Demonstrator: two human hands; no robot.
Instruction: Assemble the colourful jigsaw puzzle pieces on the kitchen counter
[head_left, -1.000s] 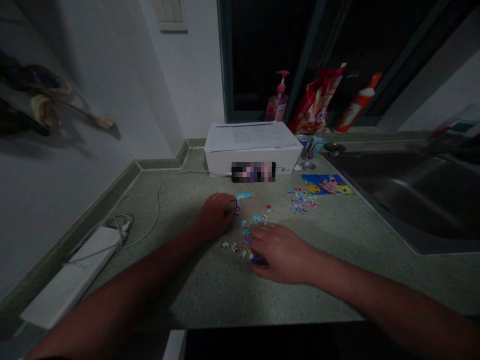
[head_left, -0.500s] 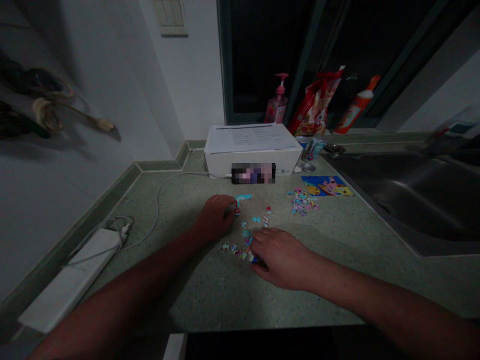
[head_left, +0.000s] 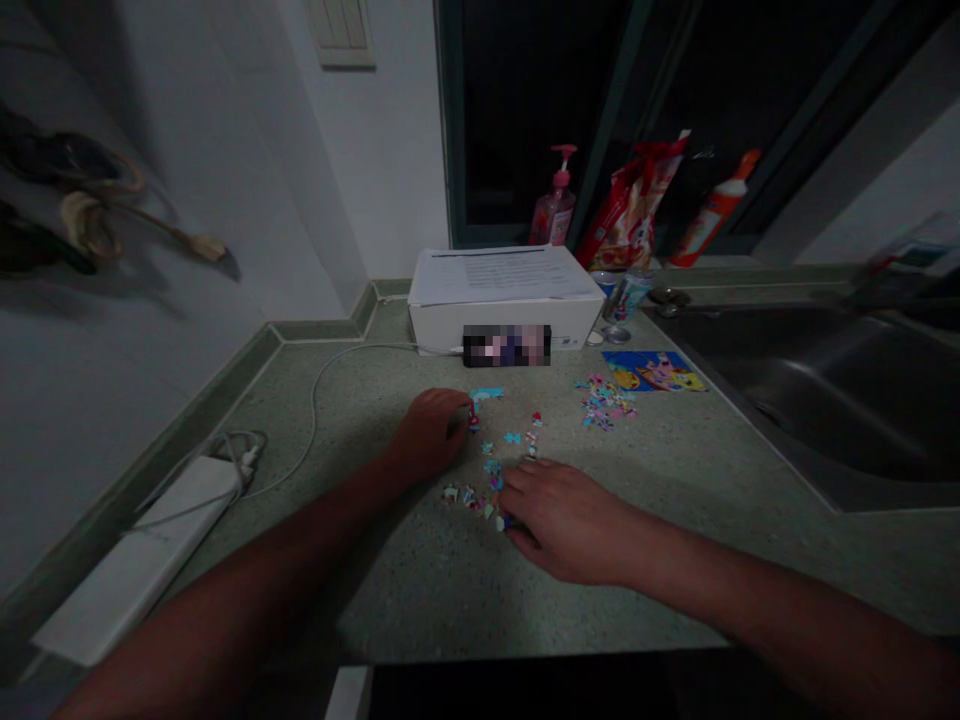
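Note:
My left hand (head_left: pixel 429 432) rests on the counter, closed, its curled fingertips at a red-and-blue jigsaw puzzle piece (head_left: pixel 474 416). That piece adjoins a light-blue strip of joined puzzle pieces (head_left: pixel 487 393). My right hand (head_left: pixel 559 515) is closed low over the counter, nearer to me. A dark blue puzzle piece (head_left: pixel 508 522) shows at its fingertips, partly hidden by them. Several loose puzzle pieces (head_left: pixel 469 497) lie just left of that hand, and a light-blue piece (head_left: pixel 512 438) lies between the two hands.
A heap of puzzle pieces (head_left: pixel 606 403) lies at the right, by a colourful picture card (head_left: pixel 654 371). Behind, a phone (head_left: pixel 507 346) leans on a white box (head_left: pixel 435 325). A sink (head_left: pixel 840 400) borders the right side. A cable (head_left: pixel 313 410) runs to a power strip (head_left: pixel 142 560) at left.
My right hand has shifted slightly toward me, with the blue piece showing at its fingertips. My left hand has stayed in place.

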